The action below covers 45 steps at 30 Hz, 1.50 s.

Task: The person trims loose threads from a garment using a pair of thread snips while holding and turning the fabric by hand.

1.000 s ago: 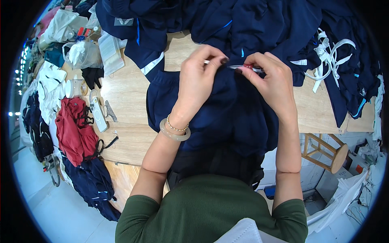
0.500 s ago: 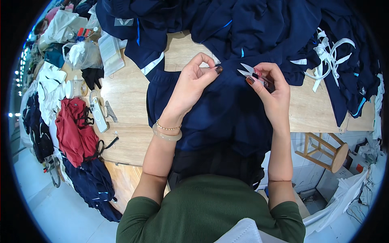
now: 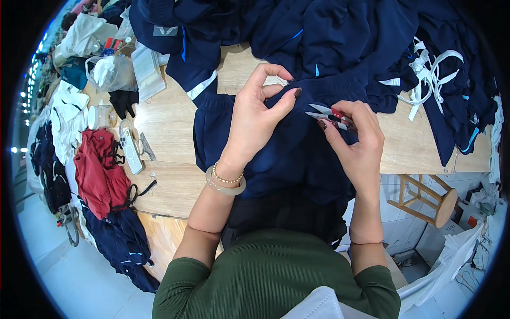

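Observation:
Navy trousers with an elastic waistband (image 3: 215, 100) lie spread over the table edge and my lap. Above them my left hand (image 3: 260, 109) is bent, thumb tip and fingertips a little apart, with nothing visible between them. Its fingertips are close to the dark cloth; whether they touch it I cannot tell. My right hand (image 3: 358, 133) holds small thread snips (image 3: 332, 117) with red-patterned grips. Their two blades are parted and point left toward my left hand, over the navy fabric.
More navy garments (image 3: 334, 37) are heaped across the far side. White cords (image 3: 435, 80) lie at the right. On the left are a phone (image 3: 131, 151), a red garment (image 3: 101, 170) and a plastic bag (image 3: 111, 74). A wooden stool (image 3: 443, 207) stands at lower right.
My left thumb and fingertips have moved slightly right, with the thumb parting from the fingers. My right hand has come down a little with the snips, whose blades now point more directly left.

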Each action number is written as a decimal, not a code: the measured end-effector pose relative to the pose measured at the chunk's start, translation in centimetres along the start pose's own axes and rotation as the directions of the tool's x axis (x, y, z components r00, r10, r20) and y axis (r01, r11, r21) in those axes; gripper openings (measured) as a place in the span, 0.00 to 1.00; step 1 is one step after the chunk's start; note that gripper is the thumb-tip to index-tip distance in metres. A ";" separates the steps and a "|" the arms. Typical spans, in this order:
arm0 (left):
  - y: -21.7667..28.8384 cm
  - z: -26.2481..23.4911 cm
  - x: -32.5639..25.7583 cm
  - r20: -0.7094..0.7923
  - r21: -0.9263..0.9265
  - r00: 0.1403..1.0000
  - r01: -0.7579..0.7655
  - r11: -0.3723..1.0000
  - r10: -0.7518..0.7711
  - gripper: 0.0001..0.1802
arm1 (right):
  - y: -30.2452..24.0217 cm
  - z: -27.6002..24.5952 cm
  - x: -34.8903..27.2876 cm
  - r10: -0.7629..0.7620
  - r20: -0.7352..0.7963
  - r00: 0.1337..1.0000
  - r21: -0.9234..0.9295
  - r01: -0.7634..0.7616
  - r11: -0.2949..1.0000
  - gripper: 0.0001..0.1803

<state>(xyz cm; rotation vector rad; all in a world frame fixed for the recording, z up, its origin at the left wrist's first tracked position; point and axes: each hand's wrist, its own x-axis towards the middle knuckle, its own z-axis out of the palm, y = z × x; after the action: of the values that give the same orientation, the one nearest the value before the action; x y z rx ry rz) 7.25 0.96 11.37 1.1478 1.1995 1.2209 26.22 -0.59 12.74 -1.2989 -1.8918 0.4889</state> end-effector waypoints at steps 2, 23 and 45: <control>0.0 0.0 0.0 -0.001 0.001 1.000 -0.010 1.000 0.010 0.12 | 0.0 -0.1 -0.1 0.002 0.006 1.000 -0.013 -0.002 1.000 0.14; -0.1 0.2 0.3 0.025 -0.003 1.000 -0.004 1.000 0.004 0.11 | 0.5 0.0 0.3 -0.023 0.000 1.000 -0.001 0.023 1.000 0.13; -2.8 -0.3 0.9 0.000 -0.045 0.995 0.104 0.994 -0.105 0.07 | 2.0 0.3 1.8 0.354 0.077 0.932 0.765 -0.283 0.578 0.11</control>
<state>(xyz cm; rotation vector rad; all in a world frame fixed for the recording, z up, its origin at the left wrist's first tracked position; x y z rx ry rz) 7.09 1.76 8.52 1.0380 1.2129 1.1645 26.88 1.88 11.82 -1.0167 -1.1114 1.2577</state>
